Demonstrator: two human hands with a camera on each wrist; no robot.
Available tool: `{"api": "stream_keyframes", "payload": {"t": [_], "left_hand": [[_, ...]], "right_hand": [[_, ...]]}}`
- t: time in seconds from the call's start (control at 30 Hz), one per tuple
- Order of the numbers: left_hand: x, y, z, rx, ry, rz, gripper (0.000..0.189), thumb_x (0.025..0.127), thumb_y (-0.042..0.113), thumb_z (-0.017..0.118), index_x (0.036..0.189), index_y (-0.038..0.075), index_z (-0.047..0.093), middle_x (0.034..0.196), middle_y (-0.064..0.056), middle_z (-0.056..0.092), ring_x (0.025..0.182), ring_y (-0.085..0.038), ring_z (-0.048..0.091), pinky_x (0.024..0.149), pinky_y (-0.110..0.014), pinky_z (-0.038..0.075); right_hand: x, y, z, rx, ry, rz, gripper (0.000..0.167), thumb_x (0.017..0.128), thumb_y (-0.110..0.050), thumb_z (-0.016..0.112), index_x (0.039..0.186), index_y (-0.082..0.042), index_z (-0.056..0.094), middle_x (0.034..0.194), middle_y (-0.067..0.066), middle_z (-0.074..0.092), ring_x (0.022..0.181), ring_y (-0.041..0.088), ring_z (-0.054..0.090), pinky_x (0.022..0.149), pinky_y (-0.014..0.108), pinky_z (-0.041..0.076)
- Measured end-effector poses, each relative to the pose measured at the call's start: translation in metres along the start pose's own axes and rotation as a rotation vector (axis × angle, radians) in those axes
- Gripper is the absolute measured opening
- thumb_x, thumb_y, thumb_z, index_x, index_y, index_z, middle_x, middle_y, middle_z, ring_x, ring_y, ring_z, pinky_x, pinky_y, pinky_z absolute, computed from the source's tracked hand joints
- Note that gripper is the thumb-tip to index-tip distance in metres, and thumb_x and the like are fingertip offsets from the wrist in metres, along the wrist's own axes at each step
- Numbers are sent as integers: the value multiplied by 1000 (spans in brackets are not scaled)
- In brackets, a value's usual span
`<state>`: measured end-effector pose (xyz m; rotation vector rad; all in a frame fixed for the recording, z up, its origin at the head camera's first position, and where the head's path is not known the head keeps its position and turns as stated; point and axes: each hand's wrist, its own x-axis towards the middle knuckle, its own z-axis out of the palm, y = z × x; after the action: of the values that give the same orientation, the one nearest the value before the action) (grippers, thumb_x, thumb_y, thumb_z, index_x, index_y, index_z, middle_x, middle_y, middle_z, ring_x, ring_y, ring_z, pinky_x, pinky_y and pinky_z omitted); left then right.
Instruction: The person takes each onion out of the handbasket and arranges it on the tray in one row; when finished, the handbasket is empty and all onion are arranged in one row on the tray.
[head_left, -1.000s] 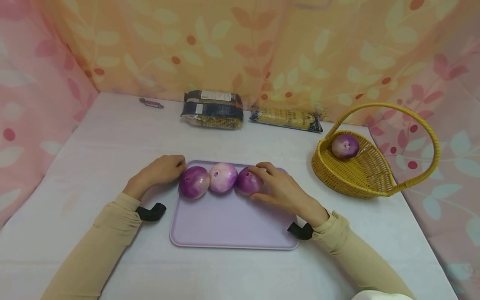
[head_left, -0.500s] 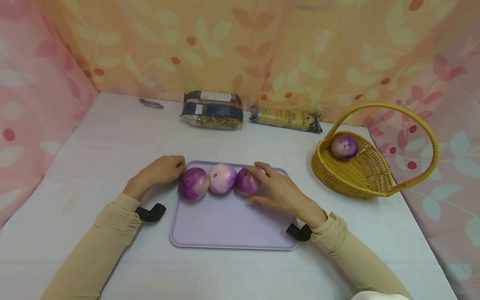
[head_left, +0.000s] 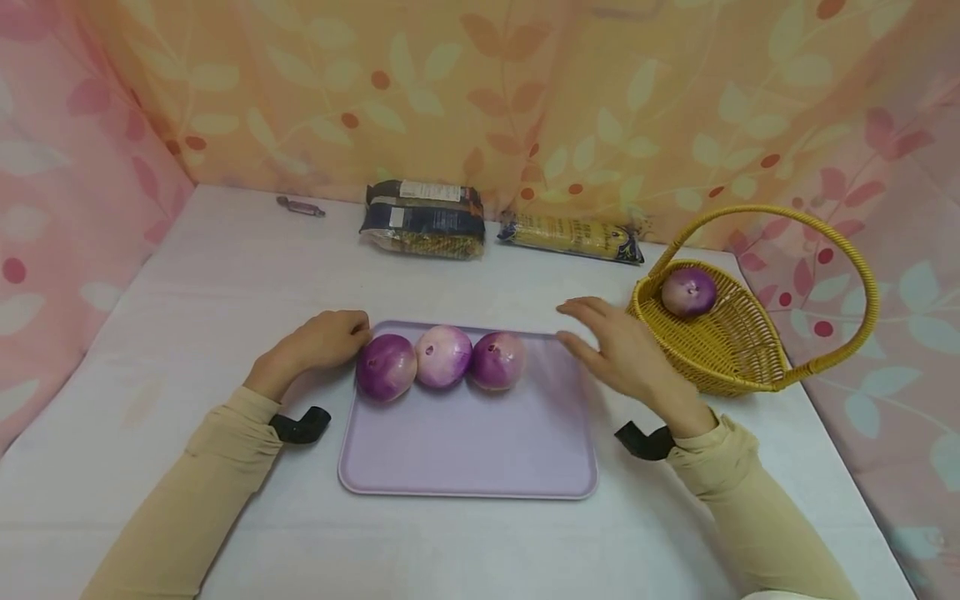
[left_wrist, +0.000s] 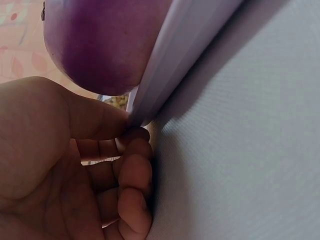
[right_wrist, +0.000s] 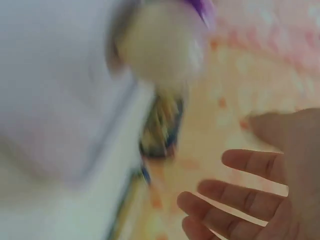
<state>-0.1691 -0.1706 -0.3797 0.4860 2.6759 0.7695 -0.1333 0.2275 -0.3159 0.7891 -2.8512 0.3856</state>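
Three glossy purple-and-white round vegetables, onion-like, sit in a row along the far side of a lilac tray (head_left: 465,450): a left one (head_left: 386,367), a middle one (head_left: 443,357) and a right one (head_left: 498,361). My left hand (head_left: 322,342) is at the tray's far left corner; in the left wrist view its thumb and forefinger (left_wrist: 134,135) pinch the tray's rim, beside the left vegetable (left_wrist: 107,45). Past the tray's right edge is my right hand (head_left: 618,350), fingers spread and holding nothing, between the tray and a yellow wicker basket (head_left: 675,354).
Another purple vegetable (head_left: 688,292) lies in the basket, whose tall handle (head_left: 832,237) arches to the right. Along the back lie a dark pasta bag (head_left: 423,221), a long yellow packet (head_left: 570,237) and a small tube-like item (head_left: 302,207). Patterned curtains surround the white table.
My right hand has let go of the right vegetable and moved right, off the tray toward the basket. The left hand stays at the tray's corner.
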Motion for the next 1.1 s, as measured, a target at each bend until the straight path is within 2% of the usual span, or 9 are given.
{"api": "stream_keyframes", "payload": {"t": [0.1,0.2,0.27,0.37,0.53,0.67,0.77,0.87,1.1], "left_hand": [[0,0,-2,0,1,-4,20,98,17,44,83,10,56,70,-4,47,68,-18,47,60,-29,36],[0,-1,-4,0,1,-4,20,98,17,44,84,10,56,70,-4,47,69,-18,47,60,-29,36],[0,-1,-4,-4,-2,-5,20,98,17,44,84,10,55,70,-4,47,69,-18,47,60,-29,36],[0,-1,-3,-8,-8,-3,20,98,17,44,84,10,55,70,-4,48,69,-18,47,61,-29,37],[-1,-1,1,-21,-13,-5,20,99,17,44,84,10,56,71,-4,48,70,-18,48,62,-29,37],[-1,-1,4,-24,-21,-1,20,99,18,44,84,10,55,71,-4,49,70,-18,48,61,-28,37],[-1,-1,4,-23,-22,-3,20,99,19,45,85,11,55,72,-4,50,70,-17,48,61,-28,37],[0,0,3,-18,-15,-5,20,99,19,45,84,11,55,73,-4,50,70,-17,48,61,-28,37],[-1,-2,3,-10,-10,-2,20,98,18,45,83,11,55,71,-4,50,69,-17,48,61,-28,37]], "right_hand": [[4,28,-30,-14,87,69,29,96,-20,60,122,-6,64,116,15,68,103,33,65,88,50,50],[9,62,-55,-22,102,182,27,96,-18,57,116,-3,67,110,19,69,99,36,63,89,52,47],[11,87,-66,-32,51,260,28,96,-20,55,114,-2,67,109,22,67,99,39,61,90,55,45],[14,123,-75,-60,-79,345,33,96,-24,54,115,0,66,112,26,66,104,44,59,92,59,43],[15,163,-75,-111,-316,437,47,96,-25,52,130,8,51,121,35,57,105,49,54,91,63,42],[11,181,-70,-75,-459,484,59,95,-26,51,139,12,36,130,40,46,120,57,43,100,68,34],[7,188,-66,-35,-514,514,67,97,-31,50,143,12,27,134,41,41,124,58,38,103,69,31],[5,190,-65,-20,-528,537,76,98,-38,51,145,12,20,137,42,35,126,60,34,104,70,28],[4,191,-62,-52,-497,575,84,89,-45,65,132,14,25,122,43,42,113,57,45,95,67,38]]}}
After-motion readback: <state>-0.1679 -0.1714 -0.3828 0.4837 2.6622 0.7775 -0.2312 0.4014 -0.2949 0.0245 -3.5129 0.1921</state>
